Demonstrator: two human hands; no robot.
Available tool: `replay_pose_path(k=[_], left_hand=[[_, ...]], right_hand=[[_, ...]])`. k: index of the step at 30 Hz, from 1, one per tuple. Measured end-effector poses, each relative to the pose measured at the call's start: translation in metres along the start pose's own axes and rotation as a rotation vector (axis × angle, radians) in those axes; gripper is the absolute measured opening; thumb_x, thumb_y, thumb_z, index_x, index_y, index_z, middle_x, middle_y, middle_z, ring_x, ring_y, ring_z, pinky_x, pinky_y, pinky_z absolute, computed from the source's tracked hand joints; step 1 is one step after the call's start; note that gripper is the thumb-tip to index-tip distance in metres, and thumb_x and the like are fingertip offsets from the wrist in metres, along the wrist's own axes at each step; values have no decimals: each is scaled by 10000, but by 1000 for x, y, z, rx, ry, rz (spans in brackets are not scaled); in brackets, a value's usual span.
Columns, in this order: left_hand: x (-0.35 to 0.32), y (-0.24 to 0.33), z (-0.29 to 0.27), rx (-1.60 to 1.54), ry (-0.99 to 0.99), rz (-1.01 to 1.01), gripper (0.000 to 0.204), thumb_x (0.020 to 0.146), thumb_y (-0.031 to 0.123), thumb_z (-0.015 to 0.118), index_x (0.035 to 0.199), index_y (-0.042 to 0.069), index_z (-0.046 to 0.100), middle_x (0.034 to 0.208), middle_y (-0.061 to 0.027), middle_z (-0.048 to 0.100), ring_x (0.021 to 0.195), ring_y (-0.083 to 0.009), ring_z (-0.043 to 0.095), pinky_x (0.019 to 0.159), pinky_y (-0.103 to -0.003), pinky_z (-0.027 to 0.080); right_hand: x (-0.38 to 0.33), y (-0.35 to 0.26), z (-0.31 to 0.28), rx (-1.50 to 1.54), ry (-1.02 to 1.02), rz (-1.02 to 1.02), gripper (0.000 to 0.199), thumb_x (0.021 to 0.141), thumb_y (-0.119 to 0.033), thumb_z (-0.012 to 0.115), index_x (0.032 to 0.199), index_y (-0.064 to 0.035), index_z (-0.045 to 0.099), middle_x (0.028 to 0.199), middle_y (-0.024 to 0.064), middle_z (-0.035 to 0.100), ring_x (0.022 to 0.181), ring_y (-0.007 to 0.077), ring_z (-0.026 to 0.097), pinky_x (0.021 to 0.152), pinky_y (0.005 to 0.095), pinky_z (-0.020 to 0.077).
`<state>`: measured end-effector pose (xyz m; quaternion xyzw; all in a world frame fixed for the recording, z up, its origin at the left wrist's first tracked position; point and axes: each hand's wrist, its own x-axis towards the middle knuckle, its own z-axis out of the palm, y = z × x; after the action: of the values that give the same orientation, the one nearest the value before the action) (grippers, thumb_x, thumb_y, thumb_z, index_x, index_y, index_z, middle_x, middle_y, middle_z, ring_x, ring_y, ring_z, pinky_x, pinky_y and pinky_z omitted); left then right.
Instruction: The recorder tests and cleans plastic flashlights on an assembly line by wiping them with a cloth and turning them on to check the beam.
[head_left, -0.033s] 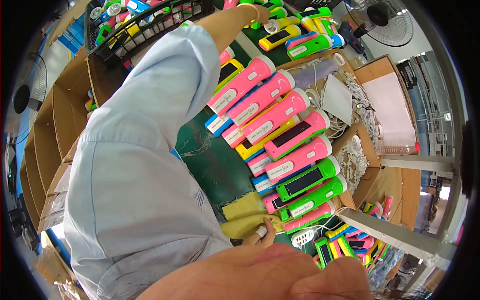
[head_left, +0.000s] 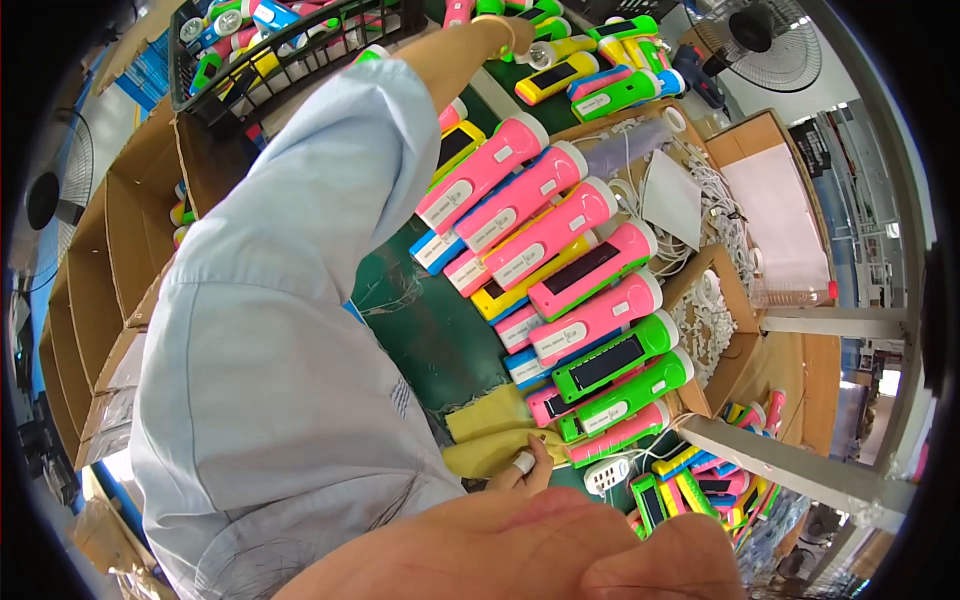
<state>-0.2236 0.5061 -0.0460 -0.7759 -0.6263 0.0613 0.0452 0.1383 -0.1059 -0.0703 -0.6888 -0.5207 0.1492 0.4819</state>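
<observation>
The left hand (head_left: 515,30), at the end of a long sleeve stretched to the far end of the tabletop (head_left: 420,330), is over a yellow torch (head_left: 555,78); whether its grip is clenched cannot be told. That torch's long axis runs crosswise to the arm. The right hand (head_left: 525,468) stays near, pinching a yellow cloth (head_left: 490,430) beside the pink torches (head_left: 560,260).
</observation>
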Motion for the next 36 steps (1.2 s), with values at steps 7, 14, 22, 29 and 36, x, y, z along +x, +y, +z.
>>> replay_pose_path(k=[7, 14, 22, 29, 36], left_hand=[[-17, -7, -20, -723, 164, -396, 334, 854, 209, 440, 1061, -13, 580, 943, -155, 634, 807, -287, 630, 656, -391, 512], [-182, 48, -48, -2148, -56, 204, 391, 875, 198, 511, 1199, 23, 379, 1073, -177, 528, 868, -324, 568, 694, -446, 477], [-418, 204, -61, -2272, -1319, -2, 440, 933, 297, 327, 1099, -79, 482, 680, -86, 490, 393, -82, 388, 285, -180, 275], [-472, 250, -42, -2032, -1482, 113, 631, 935, 486, 276, 1141, -76, 476, 843, -181, 595, 563, -203, 593, 482, -266, 489], [-472, 264, -50, -1669, -888, 775, 799, 748, 361, 665, 1335, -13, 272, 1247, -154, 452, 1142, -220, 448, 949, -346, 373]], right_hand=[[-1, -1, -9, -50, -57, 5, 304, 667, 27, 422, 903, 13, 614, 799, 161, 580, 752, 313, 572, 717, 351, 456], [-7, -9, -27, 183, -93, 140, 113, 807, -30, 559, 881, 16, 630, 748, 55, 510, 689, 126, 487, 616, 220, 386], [69, -54, -27, 438, -84, -176, 655, 827, -492, 539, 1227, 22, 462, 1061, 109, 527, 893, 194, 557, 692, 280, 445], [89, -43, -29, 404, -366, -67, 453, 731, -263, 666, 1068, 10, 534, 926, 118, 593, 807, 196, 564, 708, 292, 444], [69, -55, -30, 149, -382, -68, 185, 710, -125, 549, 863, -43, 613, 705, 83, 601, 651, 136, 550, 592, 278, 432]])
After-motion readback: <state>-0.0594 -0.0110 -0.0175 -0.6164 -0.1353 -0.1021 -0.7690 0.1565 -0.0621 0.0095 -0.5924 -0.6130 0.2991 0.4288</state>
